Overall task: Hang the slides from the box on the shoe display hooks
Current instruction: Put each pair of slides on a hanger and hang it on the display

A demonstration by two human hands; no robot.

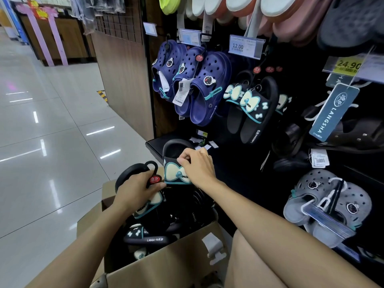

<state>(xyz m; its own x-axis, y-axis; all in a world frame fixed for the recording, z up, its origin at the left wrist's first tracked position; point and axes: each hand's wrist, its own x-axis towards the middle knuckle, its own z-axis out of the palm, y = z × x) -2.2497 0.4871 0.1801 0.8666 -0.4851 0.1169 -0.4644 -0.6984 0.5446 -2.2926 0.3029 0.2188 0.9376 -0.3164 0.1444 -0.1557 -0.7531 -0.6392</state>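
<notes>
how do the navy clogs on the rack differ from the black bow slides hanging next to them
The navy clogs have closed toes dotted with holes and a round badge charm; the black bow slides are open-toed, with a strap carrying a large cream bow edged in teal. The clogs show white paper tags; none shows on the slides. The clogs hang left of the slides. Both hang toe-down and carry LANGSHA lettering.

Box (166, 265) bottom and perhaps more slides (145, 238) unseen.

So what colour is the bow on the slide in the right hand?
Cream with teal edging, on a black slide, clearest in the head view, under the right hand.
</notes>
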